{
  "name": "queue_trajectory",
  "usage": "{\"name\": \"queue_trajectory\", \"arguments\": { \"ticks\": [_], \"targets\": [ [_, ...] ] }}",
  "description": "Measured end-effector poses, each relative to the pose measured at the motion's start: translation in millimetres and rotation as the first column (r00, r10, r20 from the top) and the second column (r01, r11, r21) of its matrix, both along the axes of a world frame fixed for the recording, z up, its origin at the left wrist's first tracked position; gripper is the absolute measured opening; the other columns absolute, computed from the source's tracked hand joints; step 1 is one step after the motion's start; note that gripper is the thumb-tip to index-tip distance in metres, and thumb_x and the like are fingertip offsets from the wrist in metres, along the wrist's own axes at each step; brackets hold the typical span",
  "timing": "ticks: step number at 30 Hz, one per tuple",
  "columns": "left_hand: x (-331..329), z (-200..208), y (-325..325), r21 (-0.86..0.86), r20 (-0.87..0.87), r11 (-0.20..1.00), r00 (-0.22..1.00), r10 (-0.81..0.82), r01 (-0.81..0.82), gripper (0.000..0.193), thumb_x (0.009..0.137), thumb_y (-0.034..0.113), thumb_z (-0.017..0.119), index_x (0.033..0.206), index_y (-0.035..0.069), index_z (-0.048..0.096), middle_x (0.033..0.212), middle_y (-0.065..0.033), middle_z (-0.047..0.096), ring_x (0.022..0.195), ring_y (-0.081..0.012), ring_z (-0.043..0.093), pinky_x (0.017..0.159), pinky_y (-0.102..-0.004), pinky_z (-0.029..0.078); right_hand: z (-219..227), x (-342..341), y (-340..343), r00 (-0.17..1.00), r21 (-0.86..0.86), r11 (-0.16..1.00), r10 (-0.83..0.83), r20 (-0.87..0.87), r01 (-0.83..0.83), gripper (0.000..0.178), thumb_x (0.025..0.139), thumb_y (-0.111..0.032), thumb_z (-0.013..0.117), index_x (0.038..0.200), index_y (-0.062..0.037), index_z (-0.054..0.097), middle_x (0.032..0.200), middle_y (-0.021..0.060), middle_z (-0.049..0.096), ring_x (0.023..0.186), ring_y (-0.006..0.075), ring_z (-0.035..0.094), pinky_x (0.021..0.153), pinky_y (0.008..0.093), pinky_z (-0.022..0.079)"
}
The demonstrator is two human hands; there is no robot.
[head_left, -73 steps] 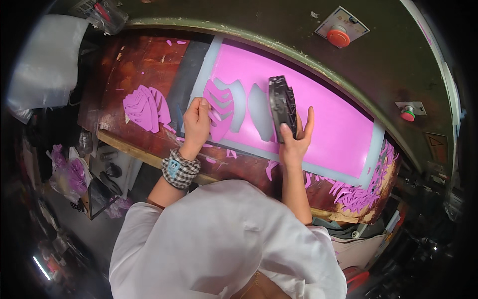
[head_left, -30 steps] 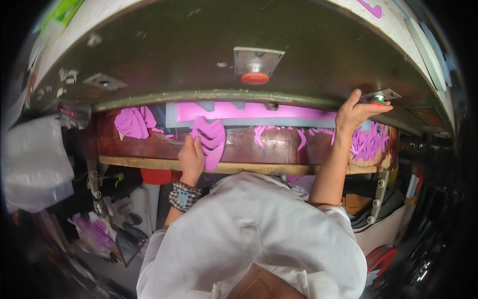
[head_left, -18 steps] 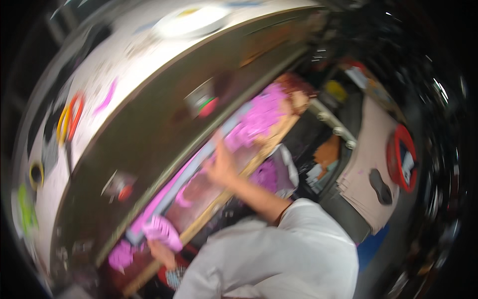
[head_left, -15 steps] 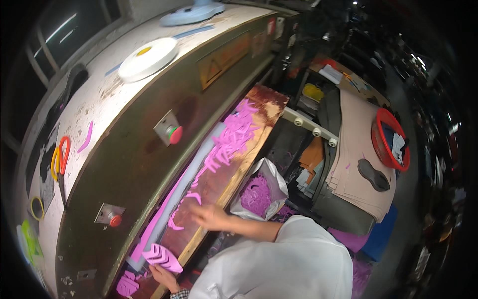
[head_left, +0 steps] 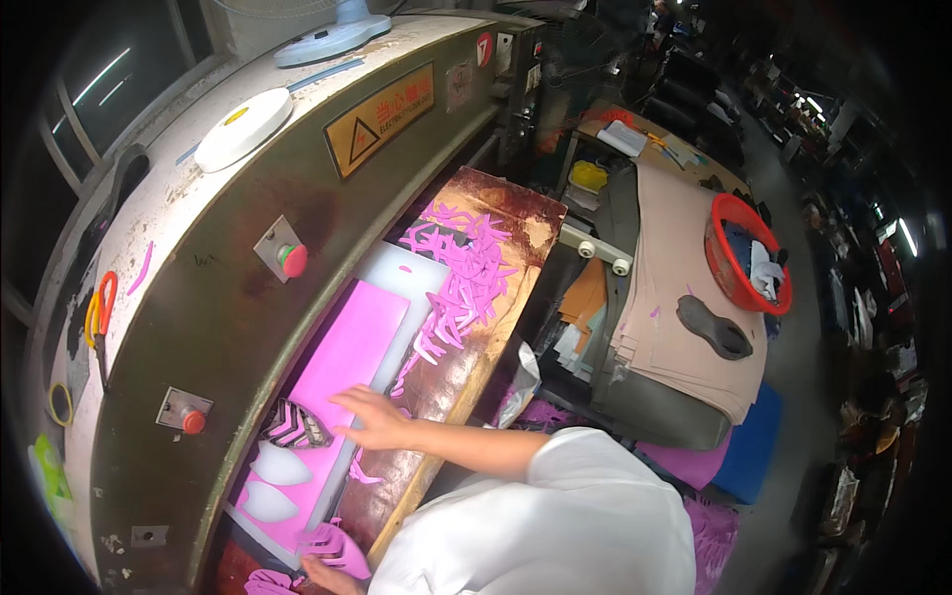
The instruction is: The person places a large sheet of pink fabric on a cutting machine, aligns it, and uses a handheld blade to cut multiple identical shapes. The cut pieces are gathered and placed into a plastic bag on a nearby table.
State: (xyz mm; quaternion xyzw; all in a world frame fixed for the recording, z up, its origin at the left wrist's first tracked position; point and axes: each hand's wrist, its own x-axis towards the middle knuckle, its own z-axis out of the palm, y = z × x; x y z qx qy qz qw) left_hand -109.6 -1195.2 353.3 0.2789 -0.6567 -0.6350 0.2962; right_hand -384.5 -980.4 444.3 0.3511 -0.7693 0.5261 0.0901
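Observation:
At the lower edge my left hand (head_left: 333, 575) is closed around pink slotted cut pieces (head_left: 335, 547), close to the near end of the white board. My right hand (head_left: 375, 418) reaches over the pink sheet (head_left: 349, 337) with its fingers apart and holds nothing. Beside its fingertips a dark-edged cutting die (head_left: 296, 426) with chevron shapes lies on the sheet. Nearer to me, two whitish leaf-shaped openings (head_left: 270, 501) show in the pink. The sheet rests on a white board (head_left: 416, 273) partly under the green machine beam (head_left: 233, 327).
Pink offcuts (head_left: 466, 258) are heaped on the wooden bench (head_left: 535, 213). Red push buttons (head_left: 292, 260) stick out of the beam. Scissors (head_left: 102, 312) and a white tape roll (head_left: 243, 129) lie on top. To the right are beige sheets (head_left: 684, 367) and a red basket (head_left: 724, 263).
The board and pink sheet now show much farther out from the beam, with the die on them. My right hand has moved from the bench to over the sheet. My left still holds pink pieces.

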Motion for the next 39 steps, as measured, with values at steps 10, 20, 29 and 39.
{"name": "queue_trajectory", "arguments": {
  "ticks": [10,20,29,39],
  "targets": [
    [-57.2,2.2,49.9,0.057,0.218,0.949,0.932,0.290,-0.309,0.016,0.098,0.018,0.048,0.102,0.006,0.057,0.076,0.0020,0.055,0.059,-0.0041,0.044,0.048,-0.0190,0.033,-55.8,44.2,-13.6,0.848,-0.245,0.959,0.246,0.469,-0.142,0.084,0.077,-0.016,0.073,0.144,-0.0008,0.025,0.141,0.0162,0.039,0.127,0.0292,0.041,0.107,0.0427,0.034],
    [-70.2,11.5,147.3,-0.136,0.062,0.990,0.997,0.054,-0.045,0.024,0.097,0.021,0.051,0.087,0.000,0.056,0.072,-0.0066,0.056,0.065,-0.0112,0.053,0.058,-0.0295,0.043,-93.8,98.3,80.0,0.535,-0.644,0.764,0.552,0.639,-0.019,0.088,0.082,0.006,0.064,0.149,-0.0057,0.008,0.132,0.0252,0.046,0.113,0.0243,0.054,0.095,0.0345,0.046],
    [-112.6,11.4,188.2,-0.266,-0.079,0.963,0.997,0.011,-0.032,0.023,0.096,0.022,0.050,0.090,0.001,0.050,0.064,-0.0137,0.048,0.056,-0.0215,0.049,0.053,-0.0345,0.040,-93.9,95.5,86.3,0.528,-0.655,0.755,0.549,0.648,0.020,0.086,0.084,0.005,0.062,0.149,-0.0048,0.005,0.130,0.0257,0.046,0.113,0.0255,0.054,0.095,0.0356,0.045],
    [-67.2,11.7,171.1,-0.435,0.240,0.899,0.968,0.072,0.041,0.020,0.089,0.018,0.058,0.083,0.000,0.052,0.059,-0.0171,0.056,0.052,-0.0320,0.057,0.049,-0.0404,0.043,-86.7,100.2,94.8,0.411,-0.675,0.734,0.594,0.691,0.073,0.083,0.084,0.005,0.062,0.148,-0.0058,0.011,0.125,0.0286,0.049,0.109,0.0282,0.057,0.094,0.0375,0.047]
  ]
}}
